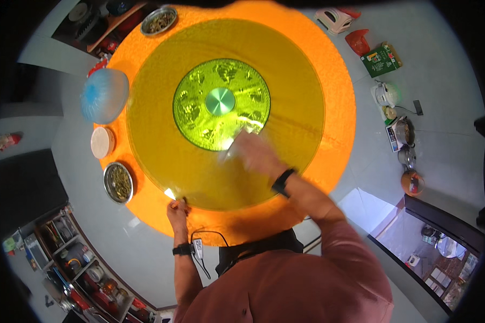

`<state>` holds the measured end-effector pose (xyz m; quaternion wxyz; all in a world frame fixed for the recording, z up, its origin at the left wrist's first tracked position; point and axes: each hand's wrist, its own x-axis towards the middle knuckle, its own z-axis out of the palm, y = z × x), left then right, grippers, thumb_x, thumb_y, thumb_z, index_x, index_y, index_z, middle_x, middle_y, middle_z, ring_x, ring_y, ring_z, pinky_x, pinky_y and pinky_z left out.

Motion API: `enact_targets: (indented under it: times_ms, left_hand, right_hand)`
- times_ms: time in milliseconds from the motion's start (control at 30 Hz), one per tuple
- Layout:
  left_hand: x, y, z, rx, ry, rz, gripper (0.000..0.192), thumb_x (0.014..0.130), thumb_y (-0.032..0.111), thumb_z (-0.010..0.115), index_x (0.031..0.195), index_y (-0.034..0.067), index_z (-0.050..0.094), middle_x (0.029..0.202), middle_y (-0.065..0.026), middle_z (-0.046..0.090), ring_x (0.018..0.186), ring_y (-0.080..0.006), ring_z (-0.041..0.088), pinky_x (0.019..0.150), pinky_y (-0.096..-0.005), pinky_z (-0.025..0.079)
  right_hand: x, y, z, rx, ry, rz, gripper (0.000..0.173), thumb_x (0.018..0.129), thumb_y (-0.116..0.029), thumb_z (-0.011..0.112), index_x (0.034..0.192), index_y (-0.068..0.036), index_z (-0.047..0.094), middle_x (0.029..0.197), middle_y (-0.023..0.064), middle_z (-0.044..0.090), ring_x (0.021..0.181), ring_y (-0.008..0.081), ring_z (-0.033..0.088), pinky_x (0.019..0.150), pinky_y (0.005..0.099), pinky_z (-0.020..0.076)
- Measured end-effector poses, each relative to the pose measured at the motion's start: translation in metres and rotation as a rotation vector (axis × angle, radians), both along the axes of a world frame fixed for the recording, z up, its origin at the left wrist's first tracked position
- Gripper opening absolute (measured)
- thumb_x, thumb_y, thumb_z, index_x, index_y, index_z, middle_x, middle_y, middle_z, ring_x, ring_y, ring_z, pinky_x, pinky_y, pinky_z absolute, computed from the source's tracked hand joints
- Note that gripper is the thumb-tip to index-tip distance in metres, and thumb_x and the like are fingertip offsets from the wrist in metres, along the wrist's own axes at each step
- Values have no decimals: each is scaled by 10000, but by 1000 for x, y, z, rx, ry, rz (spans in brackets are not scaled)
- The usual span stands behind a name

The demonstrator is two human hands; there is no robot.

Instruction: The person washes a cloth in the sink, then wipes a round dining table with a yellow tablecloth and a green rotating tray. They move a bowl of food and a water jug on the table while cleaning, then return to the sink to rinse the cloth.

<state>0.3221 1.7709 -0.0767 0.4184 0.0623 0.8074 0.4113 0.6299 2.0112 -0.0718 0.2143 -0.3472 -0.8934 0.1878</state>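
A round glass turntable [157, 133] sits on a table with an orange tablecloth [339, 117]. Its middle has a patterned green disc [194, 80] with a shiny hub [220, 101]. My right hand [255, 151], motion-blurred, is low over the near edge of that disc. It appears to hold a pale cloth or tissue [227, 154], too blurred to name surely. At the turntable's near-left rim is my left hand [178, 210], its fingers touching the edge; whether they grip it is unclear. A small white device [198, 248] with a black cable hangs by my left wrist.
Along the table's left side stand a metal bowl of food [119, 183], a round pale container [102, 142] and a blue translucent dome cover [105, 96]. Another food dish [159, 21] is at the far left. A green box [381, 59] and cookware [405, 131] line the right-hand floor.
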Motion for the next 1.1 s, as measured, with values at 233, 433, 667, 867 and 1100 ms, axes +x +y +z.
enact_targets:
  times_ms: [233, 433, 667, 867, 1100]
  left_hand:
    - [-26, 19, 1, 57, 62, -25, 270, 991, 142, 702, 1162, 6, 543, 785, -57, 619, 575, -135, 574, 517, -260, 429]
    - [-18, 16, -6, 42, 49, -25, 227, 1001, 118, 677, 1134, 22, 520, 693, -71, 629, 557, -141, 576, 514, -263, 422]
    - [-40, 17, -16, 55, 0, -37, 181, 1010, 158, 690, 960, 27, 575, 735, -79, 638, 550, -150, 586, 522, -276, 463]
    - [-9, 2, -23, 74, -126, -59, 221, 1020, 163, 674, 869, 61, 548, 728, -84, 641, 541, -162, 582, 512, -278, 470]
    - [-24, 11, -19, 135, -48, -55, 217, 1006, 168, 687, 903, 80, 517, 647, -69, 618, 509, -152, 568, 482, -269, 427]
  right_hand:
    - [37, 48, -6, -15, 78, -602, 293, 999, -110, 483, 1256, -24, 592, 1219, 211, 582, 1201, 363, 523, 1114, 483, 357]
    - [-7, -134, 0, -41, -42, 113, 476, 1006, -137, 497, 1481, -120, 527, 1559, 127, 486, 1471, 319, 415, 1239, 460, 310]
    - [142, 30, -11, 254, 28, -632, 292, 957, -34, 461, 1184, -16, 644, 1084, 215, 597, 1052, 405, 552, 922, 506, 426]
    - [35, -155, -8, -18, 105, -288, 370, 1043, -154, 501, 1398, -89, 585, 1416, 147, 587, 1365, 334, 517, 1193, 506, 343]
    - [165, -39, -22, -65, -206, -688, 455, 954, -20, 555, 1392, -120, 624, 1473, 167, 561, 1365, 386, 504, 1163, 450, 398]
